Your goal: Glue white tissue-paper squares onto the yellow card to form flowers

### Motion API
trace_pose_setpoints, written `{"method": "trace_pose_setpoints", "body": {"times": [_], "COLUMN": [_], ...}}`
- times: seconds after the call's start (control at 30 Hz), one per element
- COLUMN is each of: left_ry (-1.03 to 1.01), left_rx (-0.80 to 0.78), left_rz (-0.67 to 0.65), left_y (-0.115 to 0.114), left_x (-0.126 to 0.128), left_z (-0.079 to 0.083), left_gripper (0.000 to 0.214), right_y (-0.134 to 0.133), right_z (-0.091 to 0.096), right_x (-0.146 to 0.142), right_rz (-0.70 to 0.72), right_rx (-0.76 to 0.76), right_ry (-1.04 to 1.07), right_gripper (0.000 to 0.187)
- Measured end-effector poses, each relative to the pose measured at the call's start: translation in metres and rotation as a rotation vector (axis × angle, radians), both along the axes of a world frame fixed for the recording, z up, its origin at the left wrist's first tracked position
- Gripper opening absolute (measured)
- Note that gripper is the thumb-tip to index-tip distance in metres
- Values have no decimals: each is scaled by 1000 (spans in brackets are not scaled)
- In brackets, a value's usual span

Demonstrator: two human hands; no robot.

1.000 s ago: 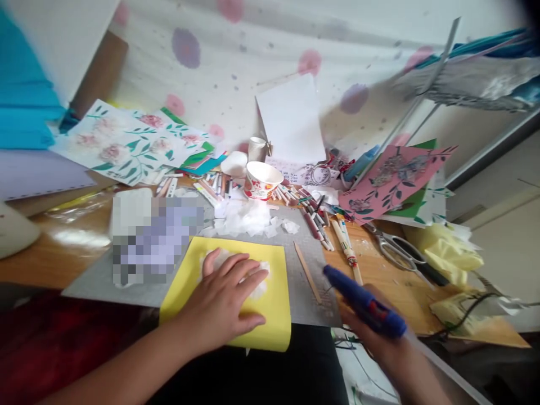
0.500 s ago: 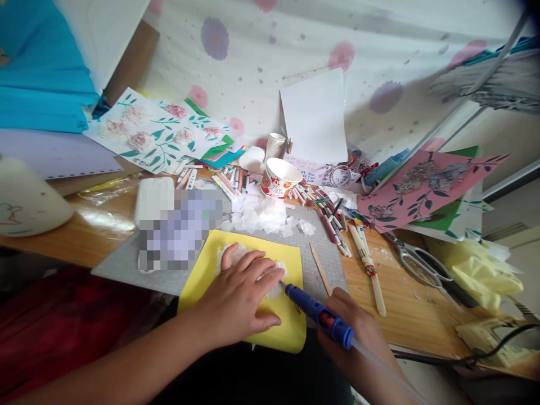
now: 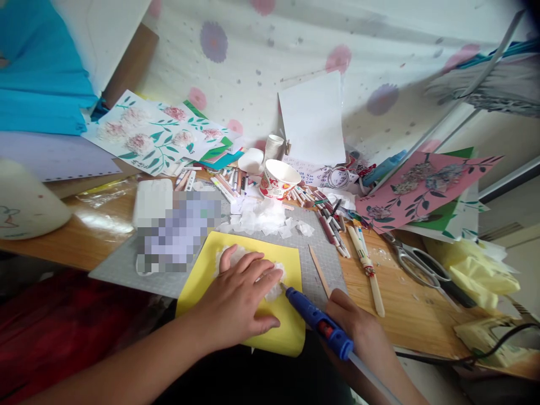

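Observation:
A yellow sheet of paper [image 3: 278,332] lies at the front edge of the grey cutting mat [image 3: 126,270], sticking out past it. My left hand [image 3: 242,289] rests on the sheet with its fingers spread, partly covering white tissue-paper pieces [image 3: 276,288] there. In my right hand [image 3: 358,320] is a blue hot glue gun [image 3: 312,315], with a clear glue stick [image 3: 371,382] coming out of its back end. The nozzle points at the right edge of the tissue, close to my left index fingertip. Whether the tip touches the paper I cannot tell.
Behind the sheet lie loose white tissue scraps [image 3: 268,216] and a patterned paper bowl [image 3: 278,179]. Several markers [image 3: 333,225], a wooden stick [image 3: 319,270] and scissors [image 3: 422,267] are to the right. Flower artworks [image 3: 143,132] lean at the back left; a pink one [image 3: 430,188] stands right.
Hardly anything differs. The view has shifted slightly, and the glue gun's tip stays by the tissue's right edge while my left hand keeps its place.

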State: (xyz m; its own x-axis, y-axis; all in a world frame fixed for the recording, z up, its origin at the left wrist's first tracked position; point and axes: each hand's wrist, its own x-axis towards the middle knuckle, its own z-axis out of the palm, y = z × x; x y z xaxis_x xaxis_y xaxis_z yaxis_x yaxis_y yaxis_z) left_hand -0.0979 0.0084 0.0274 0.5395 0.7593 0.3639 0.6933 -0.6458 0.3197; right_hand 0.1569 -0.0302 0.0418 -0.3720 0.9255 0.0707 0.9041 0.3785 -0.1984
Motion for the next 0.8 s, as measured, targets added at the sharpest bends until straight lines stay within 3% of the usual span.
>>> {"method": "trace_pose_setpoints", "body": {"times": [0.17, 0.37, 0.6, 0.8], "left_ry": [12, 7, 5, 3], "left_rx": [25, 30, 27, 20], "left_rz": [5, 2, -2, -3], "left_y": [-1, 0, -1, 0], "left_x": [0, 0, 0, 0], "left_z": [0, 0, -1, -2], "left_gripper": [60, 61, 59, 61], "right_y": [1, 3, 2, 1], "right_z": [0, 1, 4, 2], "right_x": [3, 5, 7, 8], "right_rz": [33, 27, 34, 46], "right_rx": [12, 86, -7, 39], "right_ry": [43, -67, 59, -26], "right_gripper": [12, 12, 13, 11]}}
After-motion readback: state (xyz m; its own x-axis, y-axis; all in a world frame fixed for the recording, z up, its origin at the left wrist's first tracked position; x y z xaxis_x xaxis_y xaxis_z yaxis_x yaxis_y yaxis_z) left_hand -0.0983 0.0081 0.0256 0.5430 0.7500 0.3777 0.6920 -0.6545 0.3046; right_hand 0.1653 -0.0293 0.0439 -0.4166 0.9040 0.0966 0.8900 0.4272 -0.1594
